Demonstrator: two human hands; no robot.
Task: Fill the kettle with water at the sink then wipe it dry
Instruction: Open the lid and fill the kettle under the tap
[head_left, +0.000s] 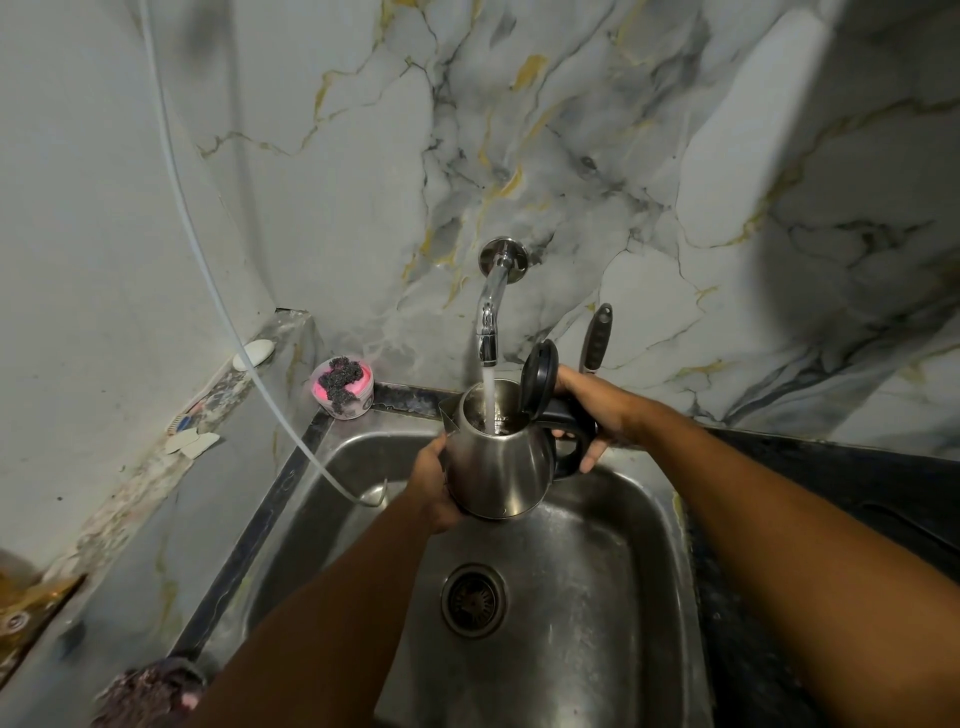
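A stainless steel kettle (498, 462) with a black handle and an open black lid (538, 382) is held upright over the steel sink (597, 597). A stream of water (489, 397) runs from the chrome wall tap (491, 312) into the kettle's mouth. My left hand (434, 491) cups the kettle's lower left side. Wrapped around the black handle on the right is my right hand (589, 415).
A pink tub with a dark scouring pad (343, 387) stands at the sink's back left corner. A thin white hose (208, 270) curves down into the basin. A dark-handled utensil (597, 340) leans on the marble wall. The drain (474, 600) lies below. A dark counter (857, 493) is at right.
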